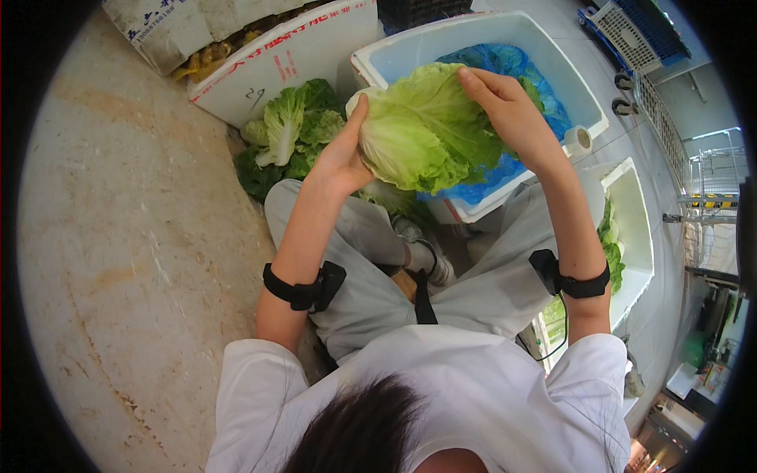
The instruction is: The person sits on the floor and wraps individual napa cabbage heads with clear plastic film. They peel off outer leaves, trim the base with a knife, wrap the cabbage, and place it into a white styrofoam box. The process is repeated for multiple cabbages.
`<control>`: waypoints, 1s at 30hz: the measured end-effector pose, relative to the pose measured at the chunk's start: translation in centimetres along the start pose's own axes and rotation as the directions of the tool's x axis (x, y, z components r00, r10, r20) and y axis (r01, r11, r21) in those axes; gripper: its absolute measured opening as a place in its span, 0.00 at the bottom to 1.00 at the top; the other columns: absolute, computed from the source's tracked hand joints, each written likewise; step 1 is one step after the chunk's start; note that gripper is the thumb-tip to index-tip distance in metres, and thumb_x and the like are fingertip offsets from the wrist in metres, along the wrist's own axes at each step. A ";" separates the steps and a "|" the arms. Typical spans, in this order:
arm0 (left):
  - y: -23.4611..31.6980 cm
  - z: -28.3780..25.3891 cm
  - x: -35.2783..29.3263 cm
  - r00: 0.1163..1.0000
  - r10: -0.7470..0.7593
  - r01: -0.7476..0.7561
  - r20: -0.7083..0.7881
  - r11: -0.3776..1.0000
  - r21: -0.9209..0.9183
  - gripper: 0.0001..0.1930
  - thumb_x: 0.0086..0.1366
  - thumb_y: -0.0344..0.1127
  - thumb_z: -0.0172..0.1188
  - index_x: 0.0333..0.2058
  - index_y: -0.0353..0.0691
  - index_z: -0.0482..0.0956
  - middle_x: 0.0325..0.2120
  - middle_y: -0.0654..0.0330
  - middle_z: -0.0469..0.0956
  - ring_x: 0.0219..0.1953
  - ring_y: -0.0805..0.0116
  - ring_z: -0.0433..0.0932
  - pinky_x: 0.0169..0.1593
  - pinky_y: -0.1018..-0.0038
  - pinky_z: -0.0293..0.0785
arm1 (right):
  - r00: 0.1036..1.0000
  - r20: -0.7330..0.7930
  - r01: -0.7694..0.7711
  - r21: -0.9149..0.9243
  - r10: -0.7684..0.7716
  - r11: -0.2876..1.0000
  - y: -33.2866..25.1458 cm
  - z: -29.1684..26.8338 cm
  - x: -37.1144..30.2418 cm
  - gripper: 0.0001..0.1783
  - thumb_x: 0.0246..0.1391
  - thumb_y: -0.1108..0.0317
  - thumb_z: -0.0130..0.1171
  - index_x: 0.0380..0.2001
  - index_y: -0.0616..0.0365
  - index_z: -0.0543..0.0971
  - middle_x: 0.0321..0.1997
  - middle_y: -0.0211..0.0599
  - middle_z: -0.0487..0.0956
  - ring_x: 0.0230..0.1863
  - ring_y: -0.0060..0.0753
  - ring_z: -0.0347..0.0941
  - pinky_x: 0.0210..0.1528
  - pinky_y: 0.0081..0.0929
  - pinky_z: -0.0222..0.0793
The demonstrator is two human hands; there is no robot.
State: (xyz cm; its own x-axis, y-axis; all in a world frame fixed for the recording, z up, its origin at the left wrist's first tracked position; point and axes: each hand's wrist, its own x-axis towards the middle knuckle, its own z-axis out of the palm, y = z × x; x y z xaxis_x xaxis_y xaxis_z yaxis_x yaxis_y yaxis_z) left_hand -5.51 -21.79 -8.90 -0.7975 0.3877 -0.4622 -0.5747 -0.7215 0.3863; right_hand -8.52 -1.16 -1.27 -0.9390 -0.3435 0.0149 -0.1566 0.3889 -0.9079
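A pale green napa cabbage [430, 126] is held up between my two hands, over the near left part of a white foam box [365, 65]. My left hand [344, 154] is closed around its whitish end, with the thumb along the side. My right hand [505, 110] grips the leafy end from above, thumb and fingers at the leaf edge; some of the fingers are hidden behind the leaves. Blue plastic film [493, 59] lines the foam box. Loose green leaves [288, 130] are heaped on the floor left of the cabbage.
A white carton [276, 67] stands beyond the leaf heap, beside a box of yellowish-brown produce [211, 59]. Another foam box [635, 256] with greens is at my right. A pale worn wall or board [118, 236] runs along my left. Wheeled carts [631, 35] stand far right.
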 end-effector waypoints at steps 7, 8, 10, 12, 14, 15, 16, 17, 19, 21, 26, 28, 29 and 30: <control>0.1 0.6 -0.6 0.999 0.018 -0.018 -0.051 1.000 0.006 0.27 0.63 0.52 0.53 0.55 0.41 0.66 0.52 0.57 0.70 0.54 0.62 0.70 0.57 0.62 0.66 | 0.986 -0.121 -0.094 0.163 0.114 0.982 0.1 0.1 0.0 0.25 0.61 0.52 0.47 0.42 0.68 0.74 0.25 0.24 0.72 0.29 0.15 0.61 0.35 0.19 0.62; 0.2 0.7 -0.7 0.998 0.032 -0.031 -0.045 0.999 0.019 0.27 0.63 0.52 0.53 0.55 0.41 0.66 0.53 0.57 0.70 0.54 0.62 0.70 0.57 0.62 0.66 | 0.993 -0.103 -0.050 0.126 0.064 0.991 0.1 0.1 0.1 0.24 0.61 0.52 0.47 0.42 0.67 0.74 0.24 0.24 0.71 0.28 0.15 0.60 0.34 0.19 0.61; 0.2 0.7 -0.9 0.997 0.065 -0.062 -0.040 0.997 0.055 0.27 0.63 0.51 0.54 0.55 0.41 0.66 0.53 0.57 0.70 0.54 0.62 0.70 0.57 0.62 0.66 | 0.995 -0.101 0.006 0.043 -0.002 0.999 -0.1 -0.2 0.1 0.24 0.61 0.52 0.46 0.42 0.66 0.74 0.22 0.25 0.70 0.27 0.14 0.59 0.32 0.19 0.61; 0.3 0.7 -0.8 0.998 0.063 -0.063 0.004 0.997 0.046 0.27 0.63 0.51 0.54 0.55 0.42 0.66 0.53 0.57 0.70 0.54 0.62 0.70 0.57 0.62 0.66 | 0.998 -0.067 0.004 0.004 -0.003 1.000 -0.3 -0.4 0.1 0.23 0.61 0.53 0.47 0.44 0.64 0.75 0.30 0.23 0.73 0.34 0.13 0.62 0.39 0.16 0.61; 0.4 0.5 -0.7 0.998 0.059 -0.060 0.032 0.998 0.037 0.27 0.63 0.51 0.53 0.55 0.42 0.66 0.53 0.57 0.70 0.54 0.62 0.70 0.57 0.63 0.67 | 0.996 -0.068 0.056 -0.027 -0.057 0.998 -0.6 -0.4 0.2 0.23 0.61 0.53 0.47 0.44 0.64 0.75 0.30 0.25 0.74 0.34 0.14 0.64 0.39 0.16 0.62; 0.5 0.4 -0.7 0.998 0.054 -0.055 0.039 0.998 0.032 0.27 0.63 0.51 0.53 0.55 0.42 0.66 0.53 0.57 0.70 0.54 0.62 0.70 0.57 0.63 0.67 | 0.989 -0.086 0.115 -0.039 -0.118 0.993 -0.8 -0.3 0.2 0.23 0.61 0.53 0.47 0.43 0.65 0.74 0.27 0.28 0.74 0.31 0.16 0.64 0.36 0.19 0.63; 0.6 0.3 -0.6 0.997 0.051 -0.052 0.053 0.998 0.030 0.27 0.63 0.51 0.53 0.55 0.42 0.66 0.53 0.57 0.70 0.53 0.63 0.70 0.56 0.63 0.67 | 0.983 -0.108 0.144 -0.052 -0.149 0.988 -1.0 -0.2 0.3 0.23 0.61 0.53 0.47 0.42 0.66 0.74 0.24 0.31 0.74 0.27 0.18 0.63 0.33 0.21 0.64; 0.6 0.2 -0.6 0.996 0.058 -0.060 0.068 0.998 0.036 0.27 0.64 0.51 0.53 0.55 0.42 0.65 0.53 0.57 0.70 0.53 0.63 0.70 0.56 0.64 0.68 | 0.977 -0.098 0.183 -0.074 -0.190 0.980 -1.3 -0.2 0.3 0.23 0.61 0.53 0.47 0.42 0.66 0.74 0.25 0.32 0.75 0.28 0.19 0.65 0.34 0.22 0.65; 0.7 0.0 -0.7 0.991 0.067 -0.074 0.112 0.996 0.057 0.26 0.64 0.51 0.52 0.56 0.42 0.65 0.52 0.58 0.70 0.53 0.64 0.70 0.55 0.64 0.68 | 0.977 -0.109 0.173 -0.118 -0.185 0.978 -1.9 -0.3 0.2 0.23 0.61 0.53 0.47 0.42 0.65 0.74 0.27 0.35 0.78 0.30 0.21 0.68 0.36 0.24 0.66; 0.8 -0.1 -0.8 0.992 0.062 -0.069 0.114 0.996 0.060 0.26 0.65 0.50 0.51 0.56 0.41 0.64 0.52 0.58 0.70 0.53 0.64 0.71 0.54 0.65 0.69 | 0.959 -0.078 0.261 -0.136 -0.273 0.956 -2.5 -0.3 0.2 0.23 0.60 0.53 0.47 0.42 0.65 0.74 0.28 0.38 0.78 0.30 0.25 0.70 0.37 0.25 0.67; 1.0 0.3 -1.1 0.992 0.037 -0.045 0.118 0.997 0.066 0.26 0.66 0.51 0.49 0.56 0.41 0.64 0.52 0.57 0.70 0.52 0.64 0.71 0.54 0.65 0.70 | 0.967 0.023 0.252 -0.204 -0.253 0.946 -3.4 -1.3 0.4 0.24 0.62 0.53 0.47 0.43 0.67 0.74 0.29 0.26 0.74 0.33 0.14 0.65 0.39 0.16 0.63; 1.1 0.6 -1.2 0.987 0.006 -0.018 0.160 0.997 0.074 0.26 0.66 0.51 0.49 0.56 0.41 0.64 0.52 0.57 0.70 0.52 0.64 0.71 0.54 0.65 0.70 | 0.969 0.011 0.243 -0.180 -0.245 0.953 -3.6 -1.5 1.0 0.23 0.62 0.53 0.47 0.43 0.66 0.74 0.28 0.27 0.75 0.32 0.15 0.65 0.38 0.17 0.64; 1.1 0.7 -1.2 0.989 -0.014 0.007 0.150 0.999 0.049 0.26 0.66 0.51 0.49 0.56 0.41 0.64 0.52 0.57 0.70 0.52 0.64 0.71 0.54 0.65 0.70 | 0.973 -0.003 0.229 -0.166 -0.232 0.959 -3.7 -1.4 1.2 0.23 0.62 0.53 0.47 0.43 0.66 0.74 0.28 0.28 0.75 0.32 0.15 0.65 0.38 0.17 0.64; 1.0 0.9 -1.2 0.989 -0.026 0.023 0.147 0.999 0.026 0.26 0.66 0.51 0.49 0.56 0.41 0.65 0.52 0.57 0.70 0.52 0.64 0.71 0.54 0.64 0.70 | 0.975 -0.017 0.216 -0.152 -0.221 0.965 -3.8 -1.4 1.3 0.23 0.61 0.53 0.47 0.43 0.66 0.74 0.28 0.29 0.76 0.32 0.15 0.66 0.37 0.18 0.65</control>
State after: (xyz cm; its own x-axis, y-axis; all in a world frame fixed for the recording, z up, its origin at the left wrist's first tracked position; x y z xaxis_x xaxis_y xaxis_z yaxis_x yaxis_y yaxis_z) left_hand -5.31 -22.50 -7.27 -0.8006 0.4864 -0.3499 -0.5970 -0.6976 0.3961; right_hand -9.56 -1.95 2.81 -0.8864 -0.4059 0.2223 -0.4001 0.4306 -0.8090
